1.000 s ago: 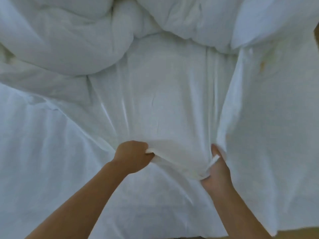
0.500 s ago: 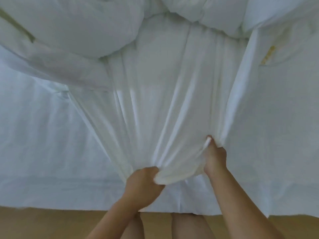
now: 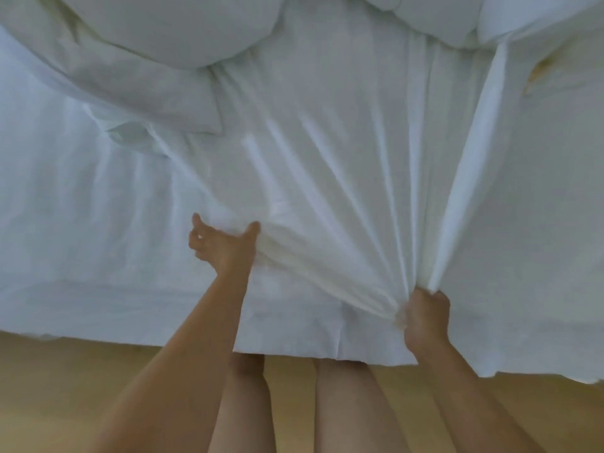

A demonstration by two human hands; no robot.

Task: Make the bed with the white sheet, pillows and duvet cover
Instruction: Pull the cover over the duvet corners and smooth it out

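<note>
Early stage. Right hand [image 3: 425, 317] clamps bunched duvet cover [image 3: 327, 197], pulling toward bed foot; left hand [image 3: 222, 245] fingers spread, gripping nothing. Duvet [image 3: 183, 27] heaped at head; spreading, pillows left.

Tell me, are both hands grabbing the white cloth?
No. Only the right hand grips the bunched white duvet cover; the left hand is open, its fingers spread beside the folds.
</note>
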